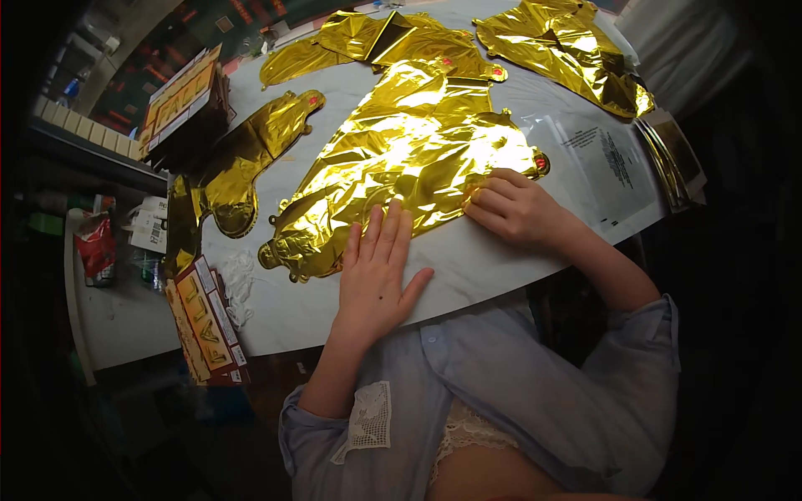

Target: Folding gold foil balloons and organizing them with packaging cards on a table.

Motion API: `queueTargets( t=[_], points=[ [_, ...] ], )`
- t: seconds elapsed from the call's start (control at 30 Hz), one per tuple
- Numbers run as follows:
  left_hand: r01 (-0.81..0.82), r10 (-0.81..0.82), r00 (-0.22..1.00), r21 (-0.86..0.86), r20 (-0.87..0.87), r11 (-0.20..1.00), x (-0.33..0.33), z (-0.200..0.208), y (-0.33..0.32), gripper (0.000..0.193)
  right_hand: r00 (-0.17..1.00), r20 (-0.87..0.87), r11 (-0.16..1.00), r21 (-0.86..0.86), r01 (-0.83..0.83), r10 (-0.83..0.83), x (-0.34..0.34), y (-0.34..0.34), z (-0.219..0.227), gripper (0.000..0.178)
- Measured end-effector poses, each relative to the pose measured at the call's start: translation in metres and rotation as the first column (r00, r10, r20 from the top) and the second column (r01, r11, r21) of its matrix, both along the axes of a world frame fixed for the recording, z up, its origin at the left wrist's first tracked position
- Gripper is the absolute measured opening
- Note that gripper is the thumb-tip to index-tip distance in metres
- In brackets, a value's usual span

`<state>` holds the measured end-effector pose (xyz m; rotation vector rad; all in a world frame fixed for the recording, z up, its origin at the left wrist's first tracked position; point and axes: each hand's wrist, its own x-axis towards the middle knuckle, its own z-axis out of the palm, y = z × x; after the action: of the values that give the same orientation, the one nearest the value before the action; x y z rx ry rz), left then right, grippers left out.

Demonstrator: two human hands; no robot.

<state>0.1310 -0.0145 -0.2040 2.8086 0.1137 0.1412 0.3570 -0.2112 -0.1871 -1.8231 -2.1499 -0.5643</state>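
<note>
A large, flat gold foil balloon (376,138) lies creased on the table in front of me, with small tabs along its rim and a red spot near its right end. My left hand (376,280) rests flat on its near edge, fingers stretched out together and thumb apart. At the balloon's near right edge, my right hand (522,209) has its fingers curled in and pinched on the foil. The fingertips' exact grip is partly hidden.
More gold foil balloons lie at the left (238,171), far middle (359,42) and far right (555,46). Printed cards (184,104) are stacked at far left, others (205,321) at near left beside white string (240,284). Clear plastic bags (585,167) lie at right.
</note>
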Motion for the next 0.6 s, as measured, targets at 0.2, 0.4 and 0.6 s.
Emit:
queueTargets(
  t=[0.2, 0.4, 0.6],
  points=[
    [-0.005, 0.005, 1.000, -0.024, 0.016, 1.000, -0.002, 0.003, -0.001, 0.081, 0.999, -0.017, 0.998, -0.059, -0.033, 0.032, 0.009, 0.006, -0.003, 0.021],
    [0.035, -0.035, 0.999, -0.004, -0.012, 0.999, -0.018, 0.010, -0.014, 0.081, 0.993, -0.102, 0.996, -0.062, -0.060, 0.054, -0.007, -0.005, 0.003, 0.023],
    [0.094, -0.104, 0.990, -0.102, -0.097, 0.990, -0.047, 0.021, -0.030, 0.081, 0.978, -0.209, 0.995, -0.095, -0.037, 0.017, -0.046, -0.043, 0.001, 0.021]
  ],
)
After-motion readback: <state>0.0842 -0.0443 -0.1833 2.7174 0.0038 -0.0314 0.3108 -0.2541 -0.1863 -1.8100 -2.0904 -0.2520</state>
